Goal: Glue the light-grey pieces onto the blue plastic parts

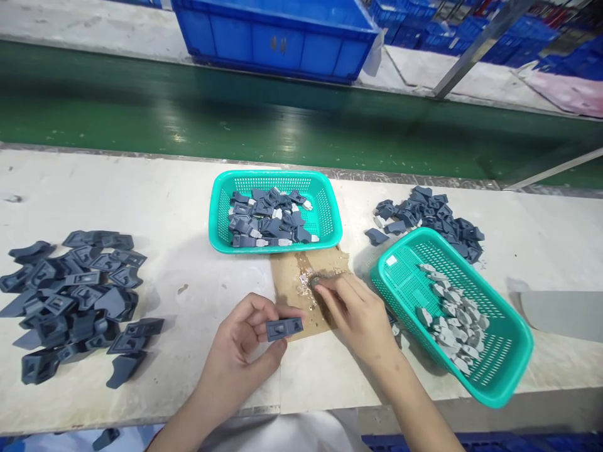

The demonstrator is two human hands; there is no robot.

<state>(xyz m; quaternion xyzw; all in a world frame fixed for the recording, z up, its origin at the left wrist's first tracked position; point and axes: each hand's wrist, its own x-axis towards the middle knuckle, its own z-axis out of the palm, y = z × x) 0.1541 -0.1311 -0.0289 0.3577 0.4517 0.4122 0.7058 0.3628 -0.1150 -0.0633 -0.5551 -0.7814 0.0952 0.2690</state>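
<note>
Between the thumb and fingers of my left hand [252,342] is a dark grey plastic part [284,328], its recessed side turned up. My right hand [360,311] reaches over a piece of brown cardboard [288,282], fingertips pinched on a small dark piece [315,282] too small to name. Tiny shiny bits [306,290] lie scattered on the cardboard by those fingertips. Just beyond my hands stands a green basket [217,220] holding dark grey parts [264,220], several with light grey tips.
A second green basket [511,370] with light grey pieces [455,333] stands tilted at the right. Loose dark grey parts form a pile [80,295] at the left and another pile [436,216] at the back right. Behind runs a green conveyor belt [188,113], with a blue crate [277,44] beyond.
</note>
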